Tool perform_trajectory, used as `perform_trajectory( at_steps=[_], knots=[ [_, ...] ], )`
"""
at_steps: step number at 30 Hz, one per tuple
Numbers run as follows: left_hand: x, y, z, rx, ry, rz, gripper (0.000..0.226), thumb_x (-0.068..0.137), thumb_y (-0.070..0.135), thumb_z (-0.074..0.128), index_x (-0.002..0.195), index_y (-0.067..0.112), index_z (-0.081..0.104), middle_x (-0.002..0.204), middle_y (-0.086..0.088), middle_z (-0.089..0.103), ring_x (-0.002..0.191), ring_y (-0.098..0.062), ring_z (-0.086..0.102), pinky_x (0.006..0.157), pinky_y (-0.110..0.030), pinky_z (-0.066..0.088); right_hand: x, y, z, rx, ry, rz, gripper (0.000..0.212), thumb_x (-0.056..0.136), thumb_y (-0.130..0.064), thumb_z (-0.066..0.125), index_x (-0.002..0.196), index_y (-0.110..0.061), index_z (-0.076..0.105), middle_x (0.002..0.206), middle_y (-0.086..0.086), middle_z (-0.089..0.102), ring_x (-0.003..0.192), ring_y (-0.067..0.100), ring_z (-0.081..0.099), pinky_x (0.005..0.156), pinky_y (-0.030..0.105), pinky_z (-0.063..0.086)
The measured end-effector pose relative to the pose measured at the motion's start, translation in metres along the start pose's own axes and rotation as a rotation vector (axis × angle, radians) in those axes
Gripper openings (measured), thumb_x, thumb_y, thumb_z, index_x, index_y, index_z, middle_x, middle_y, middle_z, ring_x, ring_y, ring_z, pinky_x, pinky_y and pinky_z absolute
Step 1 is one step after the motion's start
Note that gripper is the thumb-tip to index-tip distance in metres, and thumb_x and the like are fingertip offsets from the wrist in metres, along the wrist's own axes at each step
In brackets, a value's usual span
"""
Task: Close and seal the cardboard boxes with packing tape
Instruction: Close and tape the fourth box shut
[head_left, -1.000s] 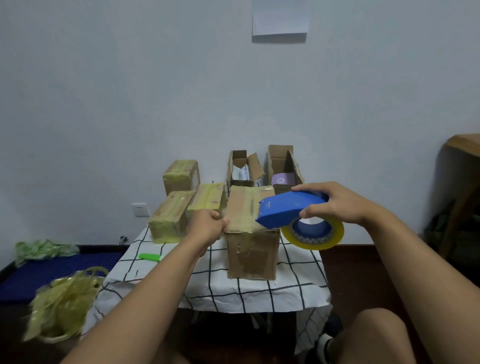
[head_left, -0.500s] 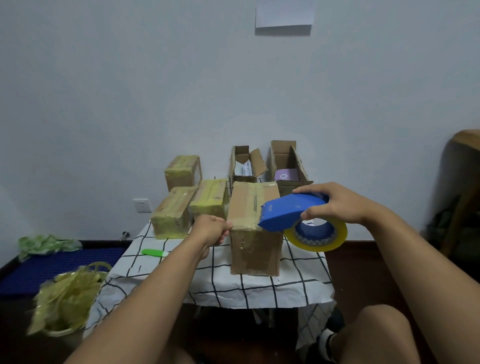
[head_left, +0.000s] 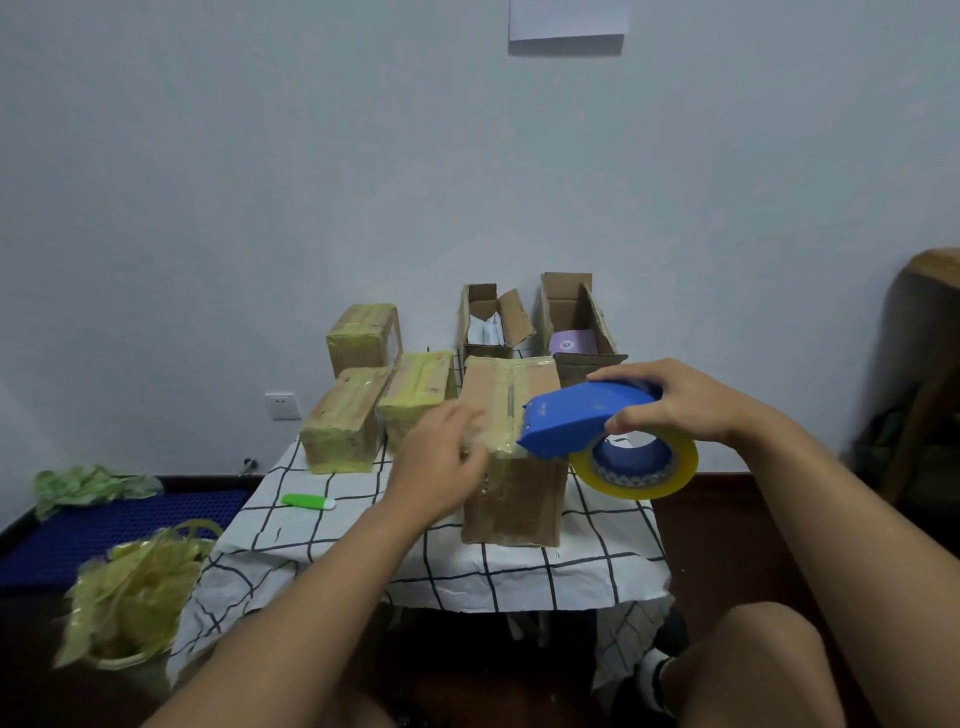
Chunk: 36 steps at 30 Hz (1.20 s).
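A closed cardboard box stands upright at the front of the small table, tape running along its top seam. My right hand grips a blue tape dispenser with a yellow tape roll; the dispenser's nose touches the box's front top edge. My left hand is blurred, fingers spread flat against the box's upper left front corner. Three taped boxes sit at the left. Two open boxes stand behind.
The table wears a white checked cloth. A green cutter lies on it at the left. A bin stuffed with yellow tape scraps stands on the floor at the left, next to a blue mat. My knee is at the lower right.
My left hand has opened from a curled grip at the box's left edge and slid right across its front corner. The dispenser stays at the box's top edge.
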<state>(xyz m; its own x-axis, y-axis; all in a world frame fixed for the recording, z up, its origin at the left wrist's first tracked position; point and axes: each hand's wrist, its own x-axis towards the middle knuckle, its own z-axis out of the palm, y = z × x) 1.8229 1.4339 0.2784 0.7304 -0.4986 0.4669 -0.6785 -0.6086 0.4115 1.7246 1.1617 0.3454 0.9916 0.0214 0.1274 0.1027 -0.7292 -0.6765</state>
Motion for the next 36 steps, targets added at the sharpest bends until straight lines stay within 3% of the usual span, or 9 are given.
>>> perform_trajectory(
  at_steps=[4, 8, 13, 16, 21, 23, 26, 30, 36],
  knots=[
    [-0.006, 0.000, 0.013, 0.245, -0.185, 0.213, 0.061, 0.091, 0.046, 0.059, 0.146, 0.026, 0.040, 0.138, 0.009, 0.053, 0.121, -0.014, 0.051, 0.102, -0.033, 0.042, -0.001, 0.001, 0.000, 0.008, 0.002, 0.005, 0.057, 0.069, -0.046, 0.069, 0.125, -0.041, 0.058, 0.111, -0.015, 0.060, 0.097, 0.009, 0.062, 0.078, 0.017, 0.044],
    [-0.002, -0.005, 0.023, 0.302, -0.062, 0.351, 0.041, 0.088, 0.028, 0.069, 0.127, 0.016, 0.061, 0.122, -0.001, 0.064, 0.108, -0.023, 0.062, 0.089, -0.036, 0.049, -0.001, 0.001, 0.002, 0.020, -0.003, -0.001, 0.058, 0.068, -0.046, 0.069, 0.125, -0.041, 0.058, 0.109, -0.016, 0.059, 0.095, 0.010, 0.062, 0.076, 0.016, 0.044],
    [0.000, 0.000, 0.033, 0.252, -0.103, 0.254, 0.048, 0.096, 0.039, 0.054, 0.142, 0.027, 0.042, 0.133, 0.009, 0.057, 0.115, -0.015, 0.055, 0.083, -0.034, 0.052, -0.001, 0.006, 0.002, 0.038, 0.007, 0.005, 0.059, 0.068, -0.046, 0.070, 0.127, -0.040, 0.059, 0.109, -0.017, 0.060, 0.094, 0.007, 0.062, 0.076, 0.015, 0.044],
    [0.002, 0.001, 0.036, 0.281, -0.082, 0.266, 0.040, 0.095, 0.037, 0.055, 0.134, 0.027, 0.054, 0.128, 0.009, 0.059, 0.110, -0.017, 0.057, 0.077, -0.035, 0.054, 0.000, 0.007, 0.005, 0.054, 0.017, -0.003, 0.061, 0.068, -0.045, 0.071, 0.128, -0.039, 0.060, 0.109, -0.017, 0.060, 0.094, 0.006, 0.062, 0.077, 0.016, 0.044],
    [-0.001, -0.001, 0.039, 0.268, -0.006, 0.295, 0.030, 0.085, 0.024, 0.074, 0.115, 0.021, 0.069, 0.107, 0.001, 0.068, 0.087, -0.025, 0.066, 0.053, -0.035, 0.055, -0.019, 0.025, -0.013, 0.050, 0.039, 0.027, 0.056, 0.068, -0.045, 0.071, 0.123, -0.044, 0.060, 0.113, -0.017, 0.062, 0.098, 0.004, 0.061, 0.077, 0.013, 0.042],
    [0.000, 0.005, 0.039, 0.301, -0.018, 0.276, 0.029, 0.086, 0.024, 0.073, 0.115, 0.021, 0.069, 0.110, 0.001, 0.067, 0.089, -0.026, 0.065, 0.054, -0.035, 0.055, -0.036, 0.038, -0.028, 0.030, 0.066, 0.062, 0.051, 0.068, -0.045, 0.070, 0.118, -0.047, 0.059, 0.112, -0.018, 0.063, 0.098, 0.004, 0.061, 0.076, 0.013, 0.042],
    [0.001, 0.018, 0.036, 0.382, -0.085, 0.217, 0.031, 0.094, 0.024, 0.059, 0.126, 0.025, 0.058, 0.131, 0.004, 0.057, 0.107, -0.026, 0.058, 0.066, -0.035, 0.053, -0.048, 0.047, -0.034, 0.015, 0.050, 0.083, 0.057, 0.066, -0.045, 0.070, 0.123, -0.045, 0.058, 0.114, -0.019, 0.062, 0.095, 0.002, 0.061, 0.072, 0.012, 0.043],
    [0.002, 0.029, 0.028, 0.523, -0.265, 0.194, 0.080, 0.091, 0.012, 0.054, 0.151, 0.048, 0.015, 0.144, 0.005, 0.039, 0.123, -0.023, 0.043, 0.079, -0.035, 0.049, -0.045, 0.049, -0.033, 0.011, 0.039, 0.068, 0.060, 0.065, -0.045, 0.072, 0.123, -0.046, 0.058, 0.118, -0.016, 0.061, 0.101, 0.007, 0.061, 0.076, 0.017, 0.046],
    [0.003, 0.036, 0.027, 0.576, -0.305, 0.172, 0.075, 0.094, 0.015, 0.051, 0.150, 0.050, 0.015, 0.154, 0.003, 0.028, 0.129, -0.025, 0.037, 0.083, -0.036, 0.049, -0.037, 0.044, -0.034, -0.105, -0.075, 0.060, 0.058, 0.065, -0.048, 0.070, 0.121, -0.051, 0.055, 0.120, -0.017, 0.059, 0.105, 0.008, 0.059, 0.082, 0.020, 0.047]
  ],
)
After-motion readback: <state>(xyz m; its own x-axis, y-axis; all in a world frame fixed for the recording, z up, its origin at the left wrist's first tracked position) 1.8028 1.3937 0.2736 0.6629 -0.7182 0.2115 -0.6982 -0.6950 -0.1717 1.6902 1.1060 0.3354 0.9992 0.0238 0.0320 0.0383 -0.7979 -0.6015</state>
